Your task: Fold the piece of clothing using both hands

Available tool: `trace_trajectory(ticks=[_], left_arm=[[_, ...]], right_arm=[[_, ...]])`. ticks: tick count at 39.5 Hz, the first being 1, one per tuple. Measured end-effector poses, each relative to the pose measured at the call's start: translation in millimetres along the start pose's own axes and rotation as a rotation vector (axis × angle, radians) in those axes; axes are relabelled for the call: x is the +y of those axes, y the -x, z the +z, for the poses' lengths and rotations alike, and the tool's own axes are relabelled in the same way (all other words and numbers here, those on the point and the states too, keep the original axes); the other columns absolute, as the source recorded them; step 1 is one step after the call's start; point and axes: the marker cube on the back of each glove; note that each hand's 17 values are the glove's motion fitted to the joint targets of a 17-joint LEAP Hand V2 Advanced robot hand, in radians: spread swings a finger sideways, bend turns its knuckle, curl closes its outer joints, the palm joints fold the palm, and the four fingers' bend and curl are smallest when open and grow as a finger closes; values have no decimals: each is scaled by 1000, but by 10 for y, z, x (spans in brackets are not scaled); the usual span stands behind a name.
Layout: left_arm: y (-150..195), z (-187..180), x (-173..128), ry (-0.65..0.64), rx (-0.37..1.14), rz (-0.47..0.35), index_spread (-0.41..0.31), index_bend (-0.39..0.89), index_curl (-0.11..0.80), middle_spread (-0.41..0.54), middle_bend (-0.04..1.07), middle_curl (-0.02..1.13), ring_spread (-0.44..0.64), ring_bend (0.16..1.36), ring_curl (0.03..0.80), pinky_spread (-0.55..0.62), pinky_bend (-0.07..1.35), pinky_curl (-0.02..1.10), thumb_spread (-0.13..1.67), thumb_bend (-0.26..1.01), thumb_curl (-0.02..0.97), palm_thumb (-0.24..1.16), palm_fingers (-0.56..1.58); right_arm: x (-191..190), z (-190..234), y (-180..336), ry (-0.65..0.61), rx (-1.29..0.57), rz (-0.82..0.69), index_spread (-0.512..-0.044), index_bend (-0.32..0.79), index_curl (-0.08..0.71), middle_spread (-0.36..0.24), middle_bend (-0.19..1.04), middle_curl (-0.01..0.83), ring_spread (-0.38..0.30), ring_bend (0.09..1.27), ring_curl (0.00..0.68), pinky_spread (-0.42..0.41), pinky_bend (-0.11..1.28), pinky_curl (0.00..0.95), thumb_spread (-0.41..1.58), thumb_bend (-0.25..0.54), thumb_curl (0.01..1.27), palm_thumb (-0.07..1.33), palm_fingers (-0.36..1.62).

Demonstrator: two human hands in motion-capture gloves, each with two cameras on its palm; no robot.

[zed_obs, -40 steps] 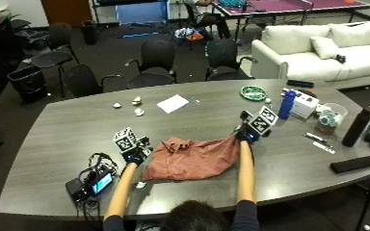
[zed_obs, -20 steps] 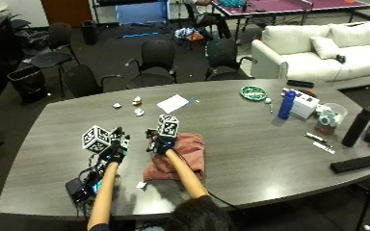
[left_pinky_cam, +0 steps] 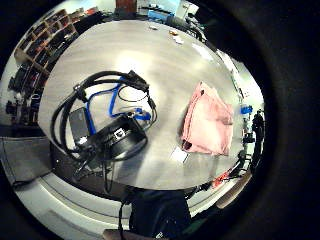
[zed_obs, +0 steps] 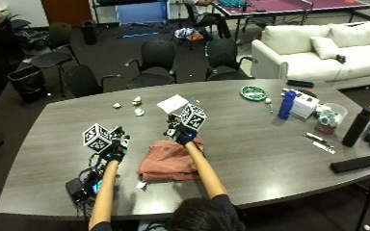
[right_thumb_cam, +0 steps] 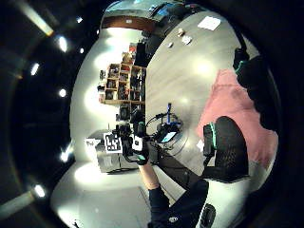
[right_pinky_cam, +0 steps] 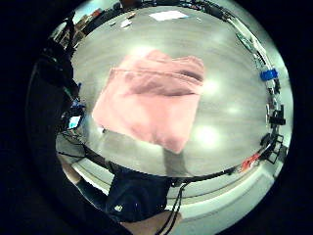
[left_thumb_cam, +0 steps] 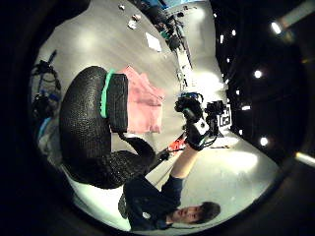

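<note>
Clothing point(zed_obs: 169, 161): pink soft cloth, folded rectangle | left hand point(zed_obs: 115, 150), right hand point(zed_obs: 180, 133): fingers seemingly relaxed, empty

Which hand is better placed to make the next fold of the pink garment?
Probably the right hand: it is above the far edge of the folded pink garment, while the left hand is raised beside it, over bare table.

Black gloves on left hand point(zed_obs: 115, 152) and right hand point(zed_obs: 180, 135), green-edged cuffs; dark short-sleeved shirt.
</note>
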Motion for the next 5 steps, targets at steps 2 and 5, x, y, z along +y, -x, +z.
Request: trace_trajectory(ticks=[2, 5], left_arm=[[-52, -4, 7, 22, 13, 3, -56, 165, 377, 57, 171, 368, 220, 440, 312, 201, 195, 353, 1338, -10, 297, 353, 476], [-116, -3, 6, 44, 36, 9, -56, 166, 377, 62, 166, 365, 222, 442, 313, 206, 193, 355, 1337, -10, 298, 353, 465]], right_arm=[[70, -120, 15, -68, 26, -63, -174, 92, 253, -111, 186, 457, -175, 534, 422, -258, 637, 383, 987, -16, 541, 944, 1075], [114, -205, -13, -87, 50, -73, -172, 95, 251, -109, 187, 455, -174, 525, 422, -249, 622, 378, 1006, -17, 535, 943, 1079]])
